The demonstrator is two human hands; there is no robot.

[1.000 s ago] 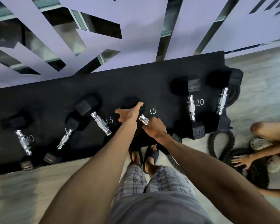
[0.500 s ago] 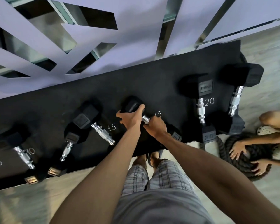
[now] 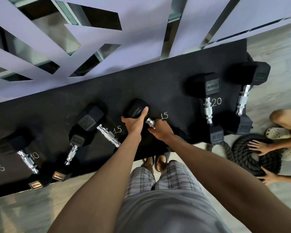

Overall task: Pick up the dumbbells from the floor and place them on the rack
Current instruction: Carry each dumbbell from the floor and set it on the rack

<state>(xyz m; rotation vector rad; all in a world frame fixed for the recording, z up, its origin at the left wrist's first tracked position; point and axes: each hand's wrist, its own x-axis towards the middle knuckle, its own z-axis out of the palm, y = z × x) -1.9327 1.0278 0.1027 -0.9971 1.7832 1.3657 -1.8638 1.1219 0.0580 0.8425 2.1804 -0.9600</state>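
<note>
Where a chalked "15" (image 3: 164,115) marks the centre of the frame, one black hex dumbbell (image 3: 135,109) lies on the rack (image 3: 158,84), angled from upper left to lower right.

- Left grip (image 3: 134,122): set over the dumbbell's far head, thumb on the left face, fingers laid across the top.
- Right grip (image 3: 160,131): closed round the chrome handle (image 3: 150,122) just below that head. The near head is hidden under the wrist.
- Rack: long black slab crossing the frame from lower left to upper right, with further chalk marks "5" (image 3: 2,167), "10" (image 3: 34,155), a second "15" (image 3: 117,130) and "20" (image 3: 216,101).
- Second 15 dumbbell (image 3: 107,134): on the rack just left of the left grip, apart from it.
- Small dumbbell (image 3: 71,153) and outer small dumbbell (image 3: 28,161): lower left of the frame, on the rack.
- Large dumbbell (image 3: 207,110) and end dumbbell (image 3: 243,100): upper right, side by side at the rack's right end.
- Coiled black rope (image 3: 238,147): on the floor at the right edge, with another person's upper hand (image 3: 259,146) and lower hand (image 3: 270,178) pressed on it.
- Plaid shorts (image 3: 171,179) and sandals (image 3: 161,159): bottom centre.
</note>
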